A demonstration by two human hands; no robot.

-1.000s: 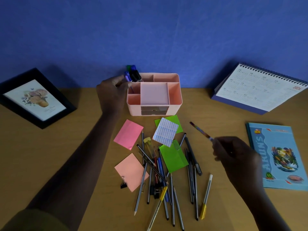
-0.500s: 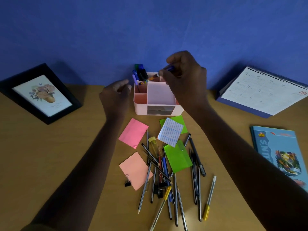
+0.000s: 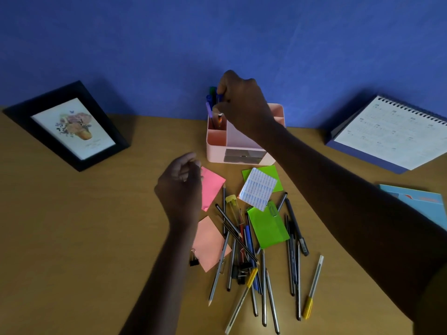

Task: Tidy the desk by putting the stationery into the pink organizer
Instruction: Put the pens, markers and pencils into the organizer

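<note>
framed picture (image 3: 72, 128), desk calendar (image 3: 391, 136), blue book (image 3: 420, 204)

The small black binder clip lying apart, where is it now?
Head view, lower centre: the small black binder clip lies at the salmon paper square's left edge, beside the left forearm.

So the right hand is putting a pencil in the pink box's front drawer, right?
Not quite. In the head view the right hand is putting the pencil into the back left compartment of the pink box, beside the pens standing there, not into the front drawer.
</note>
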